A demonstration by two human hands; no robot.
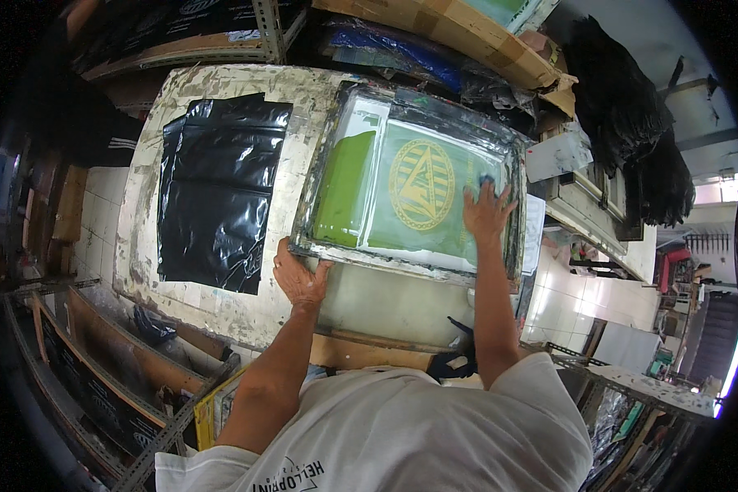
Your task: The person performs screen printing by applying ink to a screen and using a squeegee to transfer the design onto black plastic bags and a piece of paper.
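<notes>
A screen-printing frame (402, 261) with a dark, paint-crusted border lies tilted on the worktable. Its mesh carries a pale round emblem (422, 184) with a triangle and stripes, and a band of green ink (344, 190) lies along its left side. My left hand (300, 279) grips the frame's near left corner, thumb on the near edge; some fingers are hidden. My right hand (488, 217) rests on the right part of the mesh with fingers spread. A small dark blue spot (486, 179) shows at its fingertips; I cannot tell what it is.
Shiny black plastic sheets (221, 193) lie on the paint-stained table (143, 221) left of the frame. Beyond it are a long cardboard box (459, 37) and crumpled plastic. A metal rack (123, 353) stands near left, another shelf (648, 385) near right. Black bundles (623, 107) hang far right.
</notes>
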